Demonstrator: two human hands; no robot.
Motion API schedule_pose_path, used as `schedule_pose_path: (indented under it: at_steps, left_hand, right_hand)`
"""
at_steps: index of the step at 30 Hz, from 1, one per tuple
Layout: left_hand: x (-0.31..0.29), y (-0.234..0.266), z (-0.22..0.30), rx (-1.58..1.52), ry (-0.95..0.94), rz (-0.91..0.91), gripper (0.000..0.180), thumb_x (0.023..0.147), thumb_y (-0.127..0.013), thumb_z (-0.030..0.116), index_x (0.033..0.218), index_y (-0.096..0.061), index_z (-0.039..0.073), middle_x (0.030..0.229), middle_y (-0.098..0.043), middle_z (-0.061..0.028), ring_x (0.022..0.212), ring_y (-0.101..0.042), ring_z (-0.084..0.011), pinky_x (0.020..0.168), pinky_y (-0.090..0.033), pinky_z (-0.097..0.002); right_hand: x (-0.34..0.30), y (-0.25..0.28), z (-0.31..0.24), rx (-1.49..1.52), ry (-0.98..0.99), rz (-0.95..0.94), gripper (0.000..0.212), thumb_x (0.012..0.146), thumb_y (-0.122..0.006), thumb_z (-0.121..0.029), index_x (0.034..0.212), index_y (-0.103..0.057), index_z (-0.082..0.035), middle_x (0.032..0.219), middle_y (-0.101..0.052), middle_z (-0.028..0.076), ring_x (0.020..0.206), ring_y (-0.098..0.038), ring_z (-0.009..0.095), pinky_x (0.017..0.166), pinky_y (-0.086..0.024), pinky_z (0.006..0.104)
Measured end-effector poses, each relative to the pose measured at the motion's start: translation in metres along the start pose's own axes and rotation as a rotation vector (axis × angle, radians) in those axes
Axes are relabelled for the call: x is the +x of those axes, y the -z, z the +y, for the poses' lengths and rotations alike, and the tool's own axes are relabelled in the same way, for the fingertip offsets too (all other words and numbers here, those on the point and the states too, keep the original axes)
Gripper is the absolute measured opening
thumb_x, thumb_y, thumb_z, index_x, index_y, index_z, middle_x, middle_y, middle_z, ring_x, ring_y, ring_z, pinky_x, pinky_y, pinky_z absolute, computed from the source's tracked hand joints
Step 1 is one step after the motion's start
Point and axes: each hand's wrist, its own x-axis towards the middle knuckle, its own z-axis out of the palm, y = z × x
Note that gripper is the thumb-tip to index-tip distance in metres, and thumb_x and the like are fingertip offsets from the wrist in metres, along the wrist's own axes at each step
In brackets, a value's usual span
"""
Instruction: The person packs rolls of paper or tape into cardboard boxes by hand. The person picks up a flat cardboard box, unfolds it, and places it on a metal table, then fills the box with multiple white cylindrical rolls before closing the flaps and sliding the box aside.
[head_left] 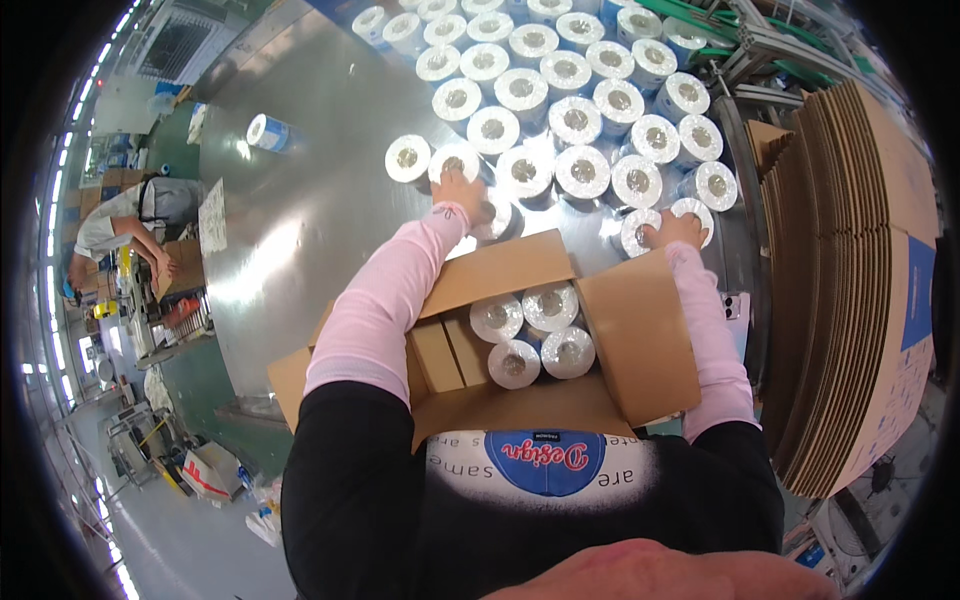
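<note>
My left hand [462,194] reaches past the box onto a white wrapped paper roll [453,158], its fingers curled on the roll's top and its thumb side by another roll [500,222]. At the right, my right hand [677,231] spans two neighbouring rolls, gripping at a roll [634,238] and the roll beside it [694,212]. Between my forearms stands an open cardboard box [520,408], flaps spread outward. Several upright rolls [550,306] fill its right part, and brown cardboard pieces [438,358] show in its left part. The undersides of my fingers are partly hidden.
Many upright rolls [520,90] crowd the metal table [300,210]; one roll [267,133] lies tipped at the far left. A tall stack of flattened cartons [850,280] stands at the right, near a metal frame [765,50]. A co-worker [125,230] bends over a box at the left.
</note>
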Motion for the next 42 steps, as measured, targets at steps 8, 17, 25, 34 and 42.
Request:
schedule_pose_path:
  at_steps: [8,17,25,34,42]
  left_hand:
    - [0.003,0.009,-0.040,-0.099,0.024,-0.268,0.057,0.069,-0.071,0.052,0.114,-0.066,0.017,0.113,-0.066,-0.0113,0.106,-0.061,-0.0272,0.093,-0.048,-0.0370]
    - [-0.160,0.093,-0.163,-1.593,0.018,0.434,0.032,0.083,-0.066,0.010,0.113,-0.062,-0.002,0.107,-0.066,-0.0071,0.095,-0.062,-0.0154,0.083,-0.050,-0.0294]
    - [-0.376,0.144,-0.146,-0.852,-0.370,0.092,0.033,0.074,-0.074,0.015,0.103,-0.067,0.003,0.097,-0.065,-0.0100,0.093,-0.061,-0.0227,0.087,-0.048,-0.0325]
    - [-0.400,0.090,-0.104,-0.045,-0.260,-0.057,0.022,0.065,-0.074,0.018,0.083,-0.071,0.007,0.089,-0.062,-0.0136,0.097,-0.055,-0.0308,0.083,-0.049,-0.0380]
    - [-0.322,-0.051,-0.102,0.071,-0.199,-0.481,0.035,0.066,-0.070,0.017,0.100,-0.070,0.009,0.097,-0.068,-0.0129,0.103,-0.058,-0.0334,0.091,-0.048,-0.0388]
  right_hand:
    - [0.008,-0.051,0.005,-0.043,0.211,0.155,0.047,0.082,-0.064,-0.040,0.124,-0.057,-0.022,0.120,-0.053,0.022,0.118,-0.048,0.036,0.107,-0.023,0.0586]
    - [-0.015,0.059,0.053,1.897,0.523,-0.036,0.041,0.086,-0.058,-0.017,0.125,-0.054,-0.005,0.113,-0.061,0.009,0.106,-0.058,0.017,0.090,-0.048,0.0317]
    - [-0.219,0.147,-0.099,0.579,1.449,-0.627,0.049,0.076,-0.069,-0.033,0.115,-0.060,-0.004,0.112,-0.061,0.012,0.108,-0.056,0.027,0.093,-0.044,0.0386]
    - [-0.289,-0.057,-0.240,-0.353,1.812,0.108,0.033,0.078,-0.064,-0.028,0.106,-0.063,-0.010,0.105,-0.056,0.020,0.110,-0.050,0.038,0.108,-0.023,0.0572]
    - [-0.276,-0.015,-0.237,-0.156,1.666,-0.220,0.045,0.082,-0.063,-0.025,0.125,-0.058,-0.014,0.127,-0.052,0.019,0.120,-0.048,0.037,0.103,-0.040,0.0419]
